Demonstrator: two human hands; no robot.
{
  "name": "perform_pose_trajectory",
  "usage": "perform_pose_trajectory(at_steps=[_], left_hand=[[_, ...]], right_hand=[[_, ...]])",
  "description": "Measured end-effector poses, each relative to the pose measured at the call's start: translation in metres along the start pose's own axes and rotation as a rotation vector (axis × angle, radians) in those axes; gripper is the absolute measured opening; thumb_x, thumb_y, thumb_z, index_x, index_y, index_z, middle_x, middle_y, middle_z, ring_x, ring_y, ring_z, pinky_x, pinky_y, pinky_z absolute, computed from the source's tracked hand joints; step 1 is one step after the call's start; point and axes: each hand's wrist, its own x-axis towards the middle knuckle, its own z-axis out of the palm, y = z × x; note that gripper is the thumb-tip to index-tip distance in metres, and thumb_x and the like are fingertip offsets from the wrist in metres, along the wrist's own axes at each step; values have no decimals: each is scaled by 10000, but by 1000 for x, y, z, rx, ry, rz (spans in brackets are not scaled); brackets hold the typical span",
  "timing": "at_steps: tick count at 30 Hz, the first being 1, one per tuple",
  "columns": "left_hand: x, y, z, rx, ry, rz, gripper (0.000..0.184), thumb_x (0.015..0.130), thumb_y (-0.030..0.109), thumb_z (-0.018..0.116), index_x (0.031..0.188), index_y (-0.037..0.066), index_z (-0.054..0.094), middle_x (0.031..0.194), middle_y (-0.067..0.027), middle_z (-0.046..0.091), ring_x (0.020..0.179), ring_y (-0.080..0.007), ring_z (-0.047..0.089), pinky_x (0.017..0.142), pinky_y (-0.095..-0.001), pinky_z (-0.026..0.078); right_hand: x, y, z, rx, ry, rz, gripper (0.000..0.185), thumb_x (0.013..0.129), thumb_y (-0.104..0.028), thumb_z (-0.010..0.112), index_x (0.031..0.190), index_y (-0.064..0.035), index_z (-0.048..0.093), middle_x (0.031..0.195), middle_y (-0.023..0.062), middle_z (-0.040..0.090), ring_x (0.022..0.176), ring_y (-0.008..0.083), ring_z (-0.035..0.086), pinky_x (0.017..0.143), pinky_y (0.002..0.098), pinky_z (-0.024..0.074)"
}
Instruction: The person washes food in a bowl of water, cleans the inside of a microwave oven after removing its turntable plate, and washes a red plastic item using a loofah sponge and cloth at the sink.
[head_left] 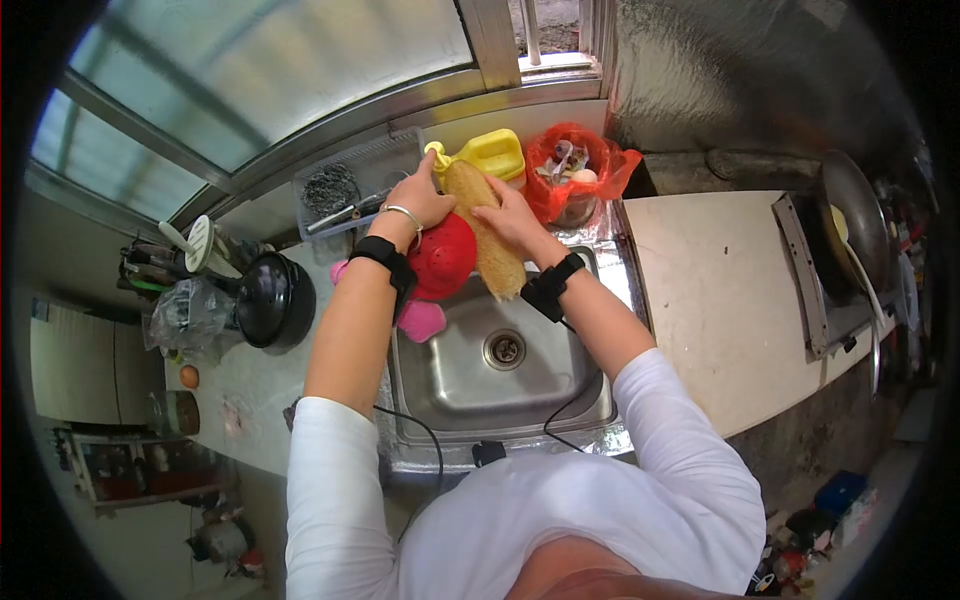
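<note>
A long tan loofah [482, 235] slants over the back edge of the steel sink [460, 390]. My right hand [512, 218] is closed on its right side, thumb across the top. My left hand [425, 198] is at the loofah's upper end, fingers bent around the yellow cap of a yellow plastic bottle [492, 155] with a moulded handle. Part of its grip is hidden. Just below my left wrist is a red rounded object [443, 258] with pink petal-like parts [421, 320]; I cannot make out what it is.
Behind the sink stand a clear plastic basket [362, 150] with a dark wire scourer and a red plastic bag [580, 170] holding scraps. A black lidded pot [275, 300] is at left, a wok [850, 225] at far right. Black cables [438, 440] hang from my wrist bands.
</note>
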Motion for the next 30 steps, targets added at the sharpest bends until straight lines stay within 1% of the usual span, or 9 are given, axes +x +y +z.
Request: perform_pose_trajectory(at_steps=[5,8,13,16,18,22,24,28,30], left_hand=[[-1,-5,-4,33,-24,38,764,690,276,591,1351,126,239,1061,-257,551,1000,-362,539,880,-390,421],[-7,-4,-7,37,-31,36,759,686,261,595,1349,130,250,1043,-270,552,987,-375,539,861,-387,424],[-26,-2,-2,-15,-6,103,782,686,267,621,1349,101,241,1012,-290,552,970,-392,538,843,-386,426],[-46,12,6,6,-83,170,805,688,304,628,1339,46,233,1038,-257,557,973,-371,546,843,-405,432],[-52,25,19,-6,-51,193,837,667,311,661,1333,27,239,1027,-257,562,966,-371,548,831,-398,438],[-35,10,40,-127,-48,252,601,692,239,636,1211,64,387,949,-239,584,918,-365,557,782,-420,449],[-32,1,38,-141,-35,317,544,698,214,623,1178,77,405,932,-229,588,902,-366,560,772,-426,450],[-39,20,33,16,-64,335,504,701,166,597,1171,116,421,914,-205,601,882,-364,570,758,-430,457],[-42,30,33,65,-49,324,558,700,160,593,1216,114,386,918,-211,600,885,-364,572,759,-429,458]], right_hand=[[6,5,5,96,4,-14,622,730,-37,609,1288,17,337,1165,136,513,1033,184,511,867,285,410],[-8,-10,-3,-158,223,-141,574,695,-70,633,1206,60,408,1083,170,554,988,210,543,833,293,434],[-31,-25,-31,555,648,-294,436,688,17,630,1084,12,446,1014,100,545,928,193,544,815,305,435],[-43,-34,-35,715,725,-275,468,692,37,648,1103,-4,429,1035,86,535,934,188,537,816,304,431],[-57,-41,-29,737,663,-255,485,696,23,667,1116,-2,427,1053,86,531,965,182,528,829,297,429],[-86,-32,-42,548,305,-242,448,708,14,652,1112,-9,460,1112,112,523,1037,199,511,897,312,411],[-88,-27,-75,744,-351,-63,415,748,-53,629,1126,-16,460,1174,147,498,1090,235,492,914,333,409],[-79,-34,-83,1149,-357,336,540,776,-135,605,1244,-11,364,1215,179,460,1111,265,479,928,389,399],[-77,-35,-68,822,-380,252,577,764,-97,592,1271,-12,329,1198,167,467,1086,245,488,903,365,412]])
